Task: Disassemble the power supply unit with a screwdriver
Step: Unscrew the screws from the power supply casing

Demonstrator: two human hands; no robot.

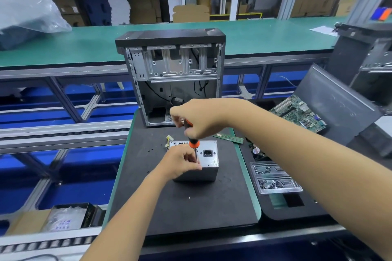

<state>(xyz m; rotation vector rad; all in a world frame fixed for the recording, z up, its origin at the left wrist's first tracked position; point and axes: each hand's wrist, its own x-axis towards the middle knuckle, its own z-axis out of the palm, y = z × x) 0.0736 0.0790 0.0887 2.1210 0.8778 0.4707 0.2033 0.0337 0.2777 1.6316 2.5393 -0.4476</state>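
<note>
Factory racking, stacked cartons and a long green conveyor fill the upper part of the frame, and closer in I am working over a dark foam mat [182, 207] on the worktop [250, 201]. At centre frame, slightly below the middle, sits the power supply unit [209, 167], a small grey metal box standing on the mat with its socket face turned up toward me. Behind it, at upper centre, stands the gutted computer case [174, 74].

My right hand [201, 118] is wrapped around the black and orange handle of the screwdriver [194, 144], which stands nearly upright with its tip down on the top face of the box. My left hand [180, 162] rests on the near left corner of the unit, its fingers [194, 158] curled in around the thin metal shaft to steady it.

I judge the box to be stiff sheet steel, fairly heavy for its size and smooth enough to skid on the foam under turning force, so it wants bracing at the corners and flat sides, away from the vent holes and the bundle of wires [169, 141] at its far left edge.

At lower right lies a clear parts tray [273, 177]; a green motherboard [299, 112] sits at right, and a memory stick [228, 138] lies just behind the unit.
</note>
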